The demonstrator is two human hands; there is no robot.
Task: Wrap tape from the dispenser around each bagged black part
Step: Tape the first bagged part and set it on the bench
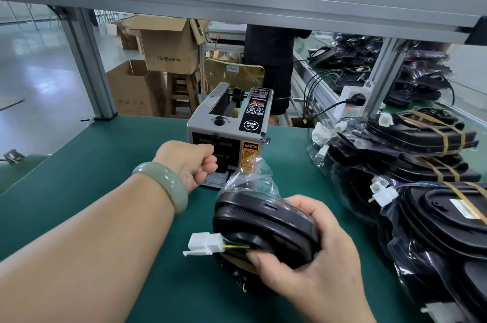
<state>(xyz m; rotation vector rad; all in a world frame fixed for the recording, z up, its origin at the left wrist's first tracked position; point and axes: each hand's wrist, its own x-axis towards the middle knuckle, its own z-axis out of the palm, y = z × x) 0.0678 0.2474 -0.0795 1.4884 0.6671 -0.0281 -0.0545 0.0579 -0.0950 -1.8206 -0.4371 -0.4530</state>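
Observation:
The grey tape dispenser (228,118) stands on the green table (87,162), its outlet slot facing me. My left hand (189,164), a green bangle on its wrist, is at that slot with thumb and forefinger pinched together on the tape end, which the fingers mostly hide. My right hand (311,256) grips a black rounded part in a clear plastic bag (263,220) just in front of the dispenser, tilted on its edge. The bag's loose end sticks up towards the dispenser. A white connector (204,243) on coloured wires pokes out to the left.
A pile of bagged black parts (427,143), several bound with yellowish tape, fills the table's right side. A power strip (351,101) with cables sits behind them. An aluminium frame post (89,69) rises at the back left. Cardboard boxes and a standing person are beyond the table.

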